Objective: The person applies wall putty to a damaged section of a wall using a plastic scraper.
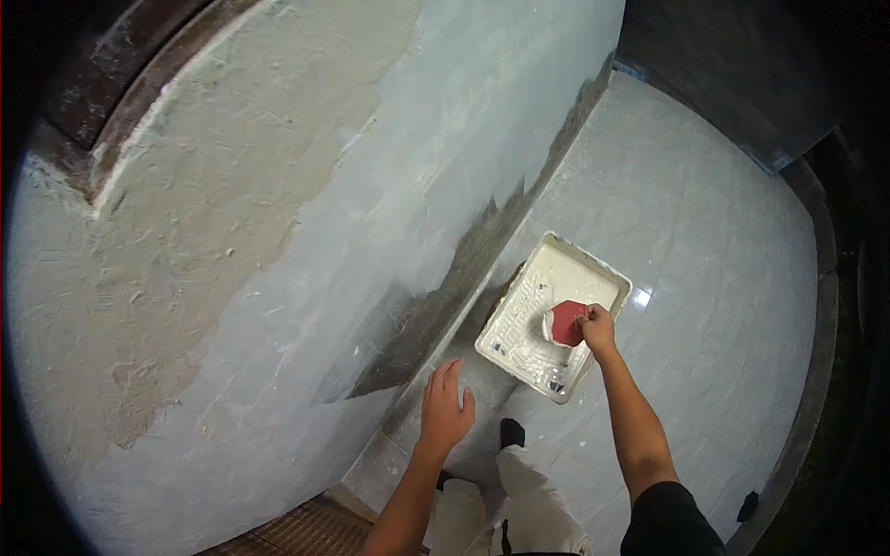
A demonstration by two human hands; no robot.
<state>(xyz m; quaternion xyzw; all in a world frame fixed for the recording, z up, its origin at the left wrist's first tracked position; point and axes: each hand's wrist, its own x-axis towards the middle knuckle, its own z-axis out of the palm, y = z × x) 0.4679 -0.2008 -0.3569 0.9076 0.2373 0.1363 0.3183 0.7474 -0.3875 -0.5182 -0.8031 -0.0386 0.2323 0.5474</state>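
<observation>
My right hand (598, 332) grips a flat red plastic spreader (568, 322), whose left and lower edge carries a thick cream-coloured paste. The spreader is over the ribbed part of a paint tray (508, 363); whether it touches the tray, I cannot tell. A pool of the same paste (570, 269) fills the tray's far end, and smears cover its ribs and rim. To the left of the tray, my left hand (447, 408) is empty, its fingers stretched out, in front of the foot of the wall.
A wall (306, 324) runs along my left, its upper part coated in rough beige plaster (232, 167). Dark wood trim (102, 102) borders it at top left. Pale tiles (705, 278) cover the floor under my feet. A woven brown surface (297, 533) lies at bottom left.
</observation>
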